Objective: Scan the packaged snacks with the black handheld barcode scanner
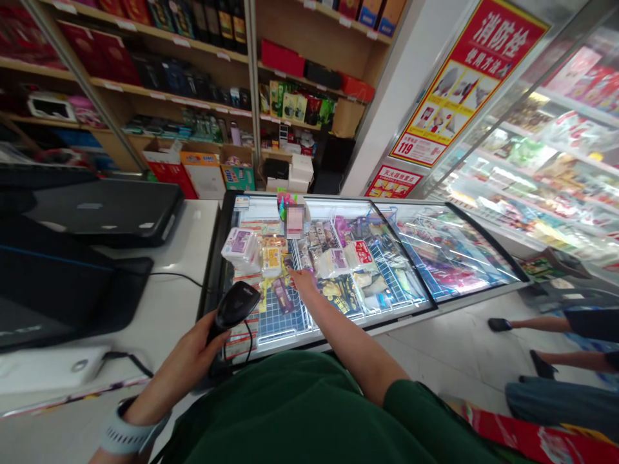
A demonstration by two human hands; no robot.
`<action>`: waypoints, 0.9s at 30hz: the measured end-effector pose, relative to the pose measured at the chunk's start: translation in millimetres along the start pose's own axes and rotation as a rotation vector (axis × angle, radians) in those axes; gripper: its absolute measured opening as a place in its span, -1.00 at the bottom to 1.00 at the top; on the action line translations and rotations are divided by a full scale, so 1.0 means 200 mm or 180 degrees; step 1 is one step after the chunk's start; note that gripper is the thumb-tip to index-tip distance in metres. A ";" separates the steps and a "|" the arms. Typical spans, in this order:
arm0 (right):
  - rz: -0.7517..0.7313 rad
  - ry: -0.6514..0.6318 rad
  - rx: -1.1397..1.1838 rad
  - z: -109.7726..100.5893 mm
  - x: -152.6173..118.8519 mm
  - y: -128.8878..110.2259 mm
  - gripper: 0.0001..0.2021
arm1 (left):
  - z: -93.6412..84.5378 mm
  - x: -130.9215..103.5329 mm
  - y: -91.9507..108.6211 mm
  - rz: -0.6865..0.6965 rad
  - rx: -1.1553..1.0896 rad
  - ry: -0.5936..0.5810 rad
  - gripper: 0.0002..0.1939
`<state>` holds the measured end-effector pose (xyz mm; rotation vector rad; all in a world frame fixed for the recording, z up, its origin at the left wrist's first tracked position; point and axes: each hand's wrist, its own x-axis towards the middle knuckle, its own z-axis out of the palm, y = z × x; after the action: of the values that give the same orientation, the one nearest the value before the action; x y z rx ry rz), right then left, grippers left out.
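My left hand (pixel 197 345) is wrapped round the handle of a black barcode scanner (pixel 236 303), held over the near left corner of the freezer. Farther right, my right hand (pixel 304 281) reaches over the glass-topped freezer (pixel 338 328). Its fingertips are at a small dark package (pixel 289 263); whether they grip it is too small to tell. Close by lie a yellow-labelled pack (pixel 272 259) and a purple package (pixel 282 295). White packs with purple labels (pixel 240 248) are stacked at the left, and further white packs (pixel 333 261) sit to the right of my right hand.
A white counter (pixel 186 283) with black equipment (pixel 116 209) stands at the left. Shelves (pixel 184 45) with boxes and bottles rise behind. Lit shelves (pixel 546 154) line the right side. Other people's legs (pixel 536 324) show at the right edge.
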<state>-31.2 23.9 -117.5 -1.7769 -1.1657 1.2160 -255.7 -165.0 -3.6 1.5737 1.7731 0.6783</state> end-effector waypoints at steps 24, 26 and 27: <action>0.1057 -0.0395 0.0378 0.07 0.08 -0.13 -0.67 | -0.02 -0.02 -0.01 -0.0098 -0.0039 0.0066 -0.40; 0.1051 -0.0344 0.0447 0.01 0.08 -0.09 -0.66 | 0.00 -0.01 0.00 -0.0067 -0.0001 0.0048 -0.41; 0.1036 -0.0310 0.0473 -0.02 0.08 -0.07 -0.66 | 0.00 0.00 0.01 -0.0056 0.0017 0.0030 -0.41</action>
<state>-29.9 44.3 -108.6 -1.8584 -0.8327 1.5502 -254.2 -164.6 -2.8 1.5591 1.7949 0.6742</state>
